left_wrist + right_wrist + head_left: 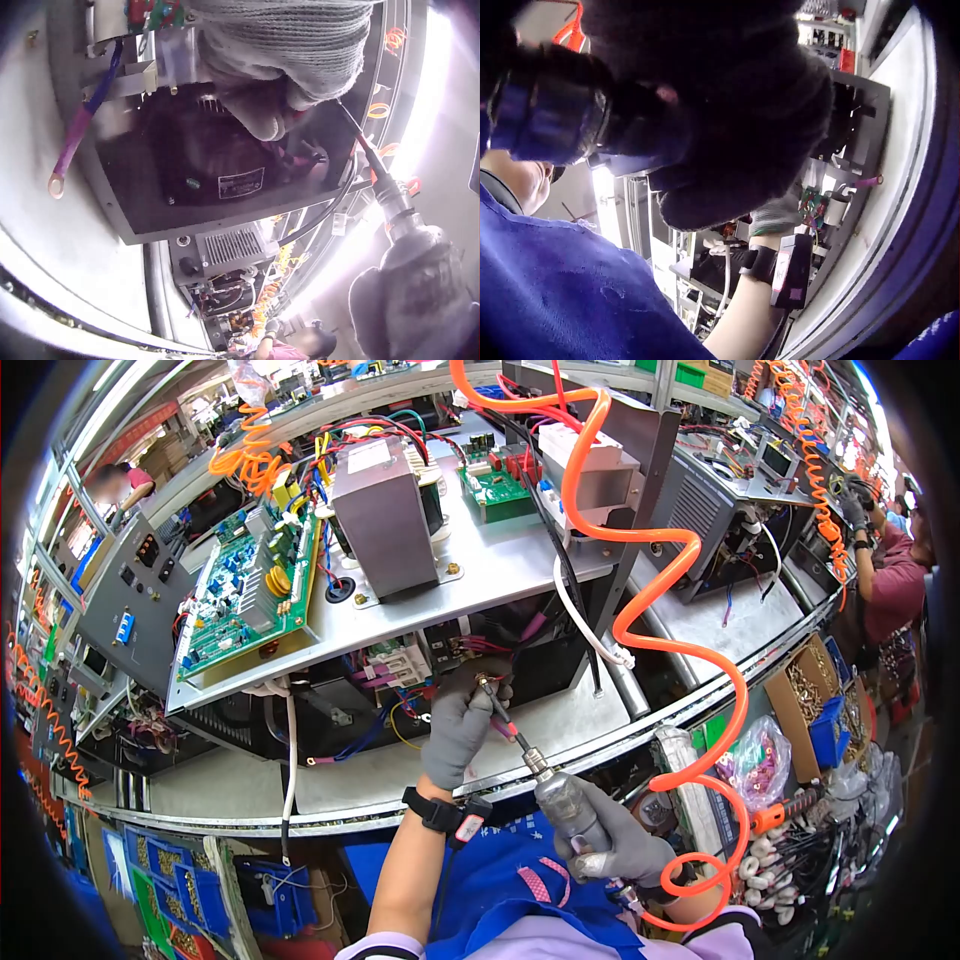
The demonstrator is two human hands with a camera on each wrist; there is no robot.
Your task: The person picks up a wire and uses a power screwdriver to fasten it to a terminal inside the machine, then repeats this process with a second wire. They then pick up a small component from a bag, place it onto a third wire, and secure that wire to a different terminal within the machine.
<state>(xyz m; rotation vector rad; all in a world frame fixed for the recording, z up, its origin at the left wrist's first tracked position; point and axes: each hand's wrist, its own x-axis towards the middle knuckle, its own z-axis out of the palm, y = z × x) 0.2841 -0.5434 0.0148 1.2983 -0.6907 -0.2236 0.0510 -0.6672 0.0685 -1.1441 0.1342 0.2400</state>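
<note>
My gloved right hand (622,842) grips an air screwdriver (568,805), its long bit slanting up and left. The gloved left hand (457,728) is under the front edge of a metal chassis plate (420,605), fingers curled at the bit's tip. In the left wrist view, the bit (365,145) runs in to the left glove (289,49); small parts between those fingers are hidden. A purple-sleeved cable lug (67,150) hangs near the dark panel (172,142). On the plate stand a transformer (385,515) and a green circuit board (250,585).
An orange coiled air hose (690,550) loops down to the screwdriver. Blue screw bins (195,895) stand lower left; a cardboard box of screws (803,690) and black cables (800,860) lie to the right. Another unit (690,510) and other people are farther off.
</note>
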